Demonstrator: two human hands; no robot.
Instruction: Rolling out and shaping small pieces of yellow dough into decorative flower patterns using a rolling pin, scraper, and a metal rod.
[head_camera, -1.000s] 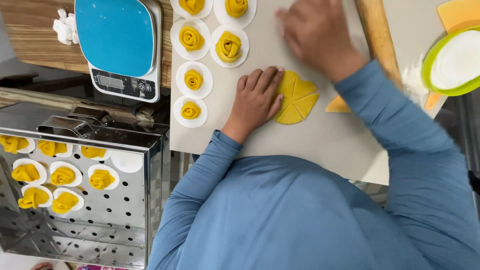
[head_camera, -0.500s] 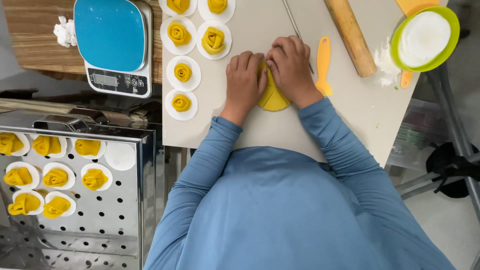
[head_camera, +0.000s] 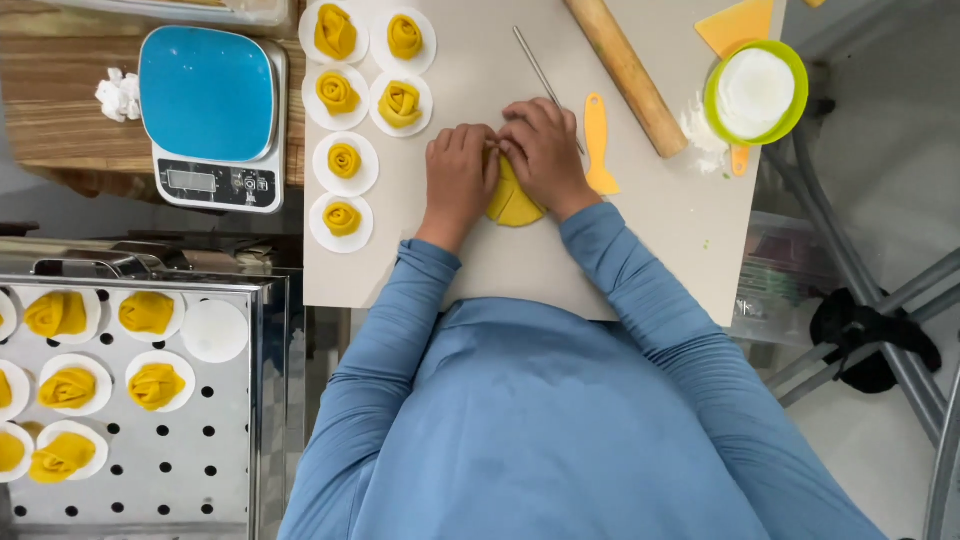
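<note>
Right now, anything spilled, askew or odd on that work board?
Minor only: white powder is scattered on the board beside the green bowl, and one white paper round on the perforated steel tray has no yellow roll. Both hands, left hand and right hand, press the yellow dough.

Smooth wooden rolling pin (head_camera: 626, 75)

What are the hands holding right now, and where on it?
Both hands, left and right, pinch the yellow dough rounds at their top edge.
</note>
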